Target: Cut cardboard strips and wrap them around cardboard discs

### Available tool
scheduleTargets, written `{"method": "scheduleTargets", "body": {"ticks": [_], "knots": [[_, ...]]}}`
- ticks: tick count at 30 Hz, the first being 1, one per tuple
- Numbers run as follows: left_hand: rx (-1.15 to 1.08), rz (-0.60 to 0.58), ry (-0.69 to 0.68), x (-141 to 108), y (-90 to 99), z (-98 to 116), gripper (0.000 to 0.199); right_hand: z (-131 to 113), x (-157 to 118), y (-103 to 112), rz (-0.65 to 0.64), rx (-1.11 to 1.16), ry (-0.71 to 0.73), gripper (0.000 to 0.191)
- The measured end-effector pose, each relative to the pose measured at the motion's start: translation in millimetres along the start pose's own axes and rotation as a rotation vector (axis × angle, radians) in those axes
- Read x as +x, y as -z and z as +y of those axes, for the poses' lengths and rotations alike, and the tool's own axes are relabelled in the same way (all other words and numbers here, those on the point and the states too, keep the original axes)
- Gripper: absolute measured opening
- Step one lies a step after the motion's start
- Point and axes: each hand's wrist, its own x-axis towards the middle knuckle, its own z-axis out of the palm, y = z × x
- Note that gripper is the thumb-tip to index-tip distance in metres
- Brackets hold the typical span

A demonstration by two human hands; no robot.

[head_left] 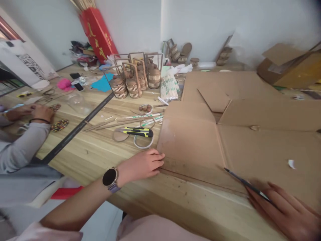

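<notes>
A large sheet of unfolded brown cardboard lies over the right side of the wooden table, with creases and flaps. At its near left corner is my left hand, wearing a watch, its fingers closed together over the edge. My right hand grips a slim dark pencil, which slants left with its tip at the cardboard near a crease. Just beyond my left hand are a yellow and black utility knife, a roll of tape and a round brown disc.
Several small bamboo baskets with tall handles stand at the back. Before them are thin strips and a dish of brown balls. A bundle of white sticks sits beside the cardboard. Another person's hands work at the left.
</notes>
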Motion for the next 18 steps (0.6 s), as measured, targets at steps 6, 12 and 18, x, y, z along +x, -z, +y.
{"method": "scheduleTargets", "body": {"ticks": [6,12,18], "knots": [[0.001,0.020,0.034,-8,-4.5,-9,0.015,-9,8,-2,-0.028,-0.184,0.246,0.045],[-0.060,0.081,0.068,-27,-0.4,-24,0.014,-33,29,-6,0.105,-0.354,0.465,0.041],[-0.121,0.091,0.126,-40,3.8,-27,0.017,-35,42,-6,0.164,-0.516,0.678,0.042]]}}
